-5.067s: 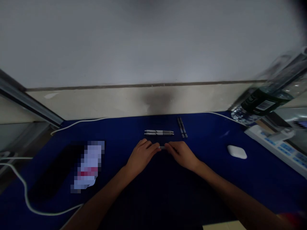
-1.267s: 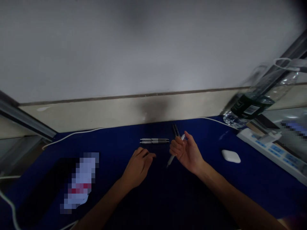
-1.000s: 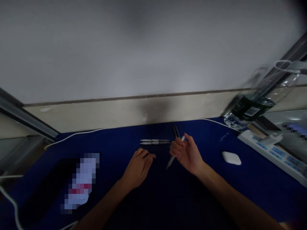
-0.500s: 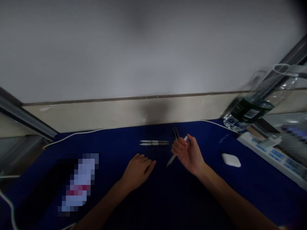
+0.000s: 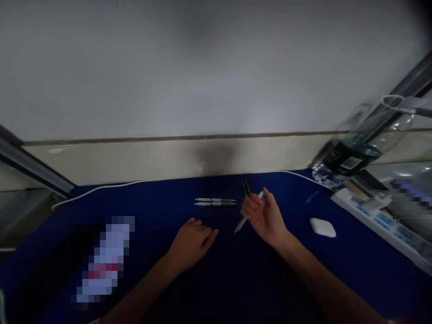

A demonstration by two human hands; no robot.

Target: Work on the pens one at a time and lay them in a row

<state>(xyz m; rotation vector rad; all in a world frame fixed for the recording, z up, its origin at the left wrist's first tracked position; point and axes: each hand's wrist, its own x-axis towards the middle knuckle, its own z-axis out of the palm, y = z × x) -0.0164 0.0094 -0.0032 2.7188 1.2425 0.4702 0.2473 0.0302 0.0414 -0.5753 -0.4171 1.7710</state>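
A white pen (image 5: 240, 224) with a grey tip end is gripped in my right hand (image 5: 265, 218), palm turned up and fingers curled round it. Its tip points down and to the left, and the middle of the pen is hidden by the fingers. My left hand (image 5: 191, 242) rests palm down on the blue table (image 5: 162, 202), fingers loosely bent and thumb apart, with nothing visible in it. Beyond the hands, two white-and-grey pens (image 5: 215, 202) lie side by side. Two dark pens (image 5: 245, 186) lie just behind my right hand, partly covered by it.
On the right are a white earbud case (image 5: 323, 227), a power strip (image 5: 381, 225) and a large plastic bottle (image 5: 351, 157) with a green label. A blurred-out phone-like object (image 5: 108, 258) lies at left. A white cable (image 5: 101, 186) runs along the wall (image 5: 151, 159).
The view has shifted slightly, so the table items sit a little further left. My left thumb has drawn a bit closer to the fingers. My right hand keeps its grip on the pen.
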